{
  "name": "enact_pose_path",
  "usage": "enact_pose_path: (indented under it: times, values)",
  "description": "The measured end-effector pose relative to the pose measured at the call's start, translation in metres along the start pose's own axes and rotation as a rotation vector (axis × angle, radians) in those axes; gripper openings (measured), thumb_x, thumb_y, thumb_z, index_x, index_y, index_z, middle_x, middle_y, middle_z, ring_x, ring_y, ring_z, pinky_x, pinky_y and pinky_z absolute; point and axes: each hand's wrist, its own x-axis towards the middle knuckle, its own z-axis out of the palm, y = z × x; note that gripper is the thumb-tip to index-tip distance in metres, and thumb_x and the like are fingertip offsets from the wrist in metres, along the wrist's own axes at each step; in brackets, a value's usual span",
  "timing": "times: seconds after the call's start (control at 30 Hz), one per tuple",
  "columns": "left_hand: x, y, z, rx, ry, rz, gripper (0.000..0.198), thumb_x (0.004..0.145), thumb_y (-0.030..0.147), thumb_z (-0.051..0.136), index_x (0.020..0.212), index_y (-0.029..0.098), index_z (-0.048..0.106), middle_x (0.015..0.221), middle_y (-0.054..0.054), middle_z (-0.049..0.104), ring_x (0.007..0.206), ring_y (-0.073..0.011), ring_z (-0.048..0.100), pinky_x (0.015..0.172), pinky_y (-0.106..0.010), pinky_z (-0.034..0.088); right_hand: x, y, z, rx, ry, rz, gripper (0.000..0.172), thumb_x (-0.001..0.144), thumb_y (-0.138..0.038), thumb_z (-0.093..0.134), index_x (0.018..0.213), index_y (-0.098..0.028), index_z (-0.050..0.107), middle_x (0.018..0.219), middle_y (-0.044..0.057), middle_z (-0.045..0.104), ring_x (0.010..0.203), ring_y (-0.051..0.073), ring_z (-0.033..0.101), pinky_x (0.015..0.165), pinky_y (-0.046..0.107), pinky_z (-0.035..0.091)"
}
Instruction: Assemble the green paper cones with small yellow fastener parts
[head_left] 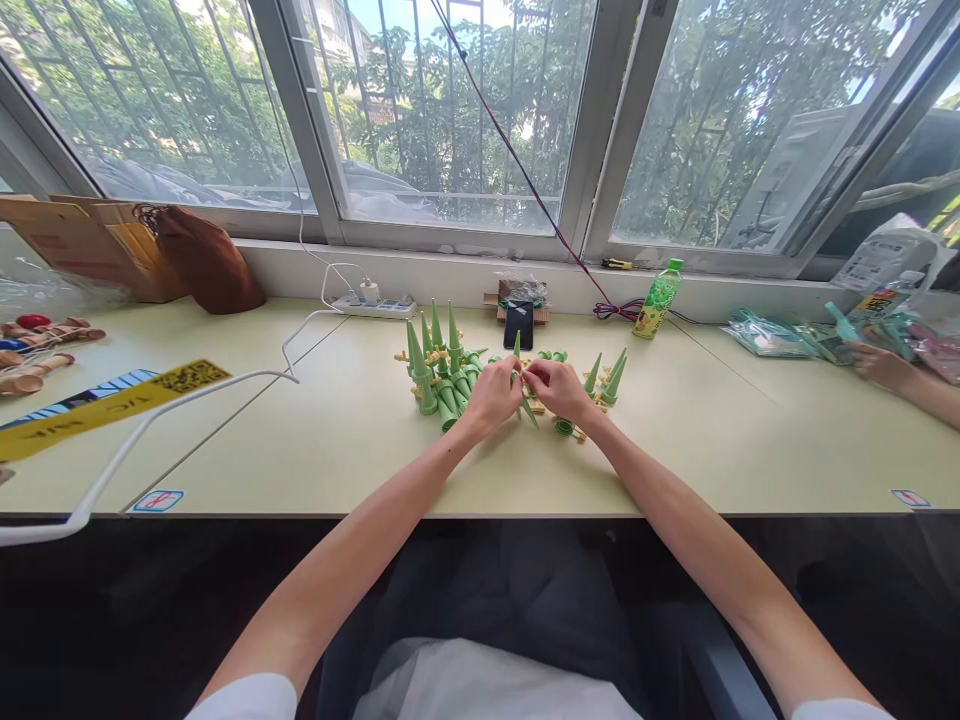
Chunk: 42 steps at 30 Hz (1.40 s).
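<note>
My left hand (495,393) and my right hand (556,386) come together over the middle of the table. The left is closed around a green cone-shaped piece (517,345), its pointed tip showing above the fingers. Right beside it, the fingertips of my right hand pinch at a small part hidden between the two hands. A group of green cone pieces (451,335) with small yellow parts stands and lies to the left of my hands. To the right are a few more green spikes (615,378), and a green round piece (564,427) lies below my right hand.
Behind my hands lies a phone (519,325) against a small box. A power strip (375,306), a green-capped bottle (659,298) and a brown bag (202,262) line the window side. At far right, another person's hand (885,366) is near plastic packets. A white cable (172,400) crosses the left.
</note>
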Motion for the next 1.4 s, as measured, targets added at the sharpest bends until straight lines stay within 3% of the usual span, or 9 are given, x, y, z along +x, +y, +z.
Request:
enact_pose_path:
  times: [0.5, 0.97, 1.2, 1.4]
  values:
    - [0.0000, -0.0004, -0.0010, 0.013, -0.003, -0.039, 0.018, 0.087, 0.017, 0.049, 0.098, 0.016, 0.064, 0.081, -0.007, 0.066, 0.077, -0.0203, 0.061, 0.069, -0.029, 0.044, -0.0008, 0.0049, 0.0026, 0.044, -0.032, -0.022, 0.014, 0.086, -0.028, 0.051, 0.080, -0.018, 0.060, 0.071, 0.004, 0.065, 0.064, 0.015, 0.054, 0.062, 0.027, 0.039]
    - [-0.0017, 0.0031, -0.0021, 0.025, -0.033, -0.013, 0.019, 0.088, 0.017, 0.047, 0.096, 0.016, 0.064, 0.087, -0.008, 0.069, 0.078, -0.0203, 0.062, 0.067, -0.029, 0.043, 0.0013, 0.0081, 0.0043, -0.019, -0.026, -0.022, 0.030, 0.090, -0.035, 0.048, 0.065, -0.019, 0.053, 0.059, 0.001, 0.055, 0.055, 0.013, 0.043, 0.056, 0.027, 0.031]
    - [-0.0013, 0.0016, -0.0011, 0.035, -0.021, -0.029, 0.018, 0.088, 0.017, 0.047, 0.096, 0.016, 0.063, 0.086, -0.008, 0.069, 0.079, -0.0198, 0.062, 0.066, -0.028, 0.041, 0.0001, 0.0078, 0.0036, 0.003, -0.037, -0.018, 0.022, 0.089, -0.033, 0.052, 0.074, -0.019, 0.058, 0.065, 0.002, 0.063, 0.057, 0.014, 0.050, 0.057, 0.026, 0.035]
    - [-0.0015, 0.0021, -0.0016, 0.040, -0.022, -0.041, 0.017, 0.088, 0.017, 0.048, 0.096, 0.016, 0.063, 0.086, -0.008, 0.069, 0.079, -0.0197, 0.062, 0.066, -0.028, 0.042, 0.0000, 0.0084, 0.0042, -0.003, -0.031, -0.032, 0.021, 0.088, -0.030, 0.050, 0.072, -0.019, 0.057, 0.065, 0.002, 0.062, 0.058, 0.014, 0.048, 0.058, 0.026, 0.034]
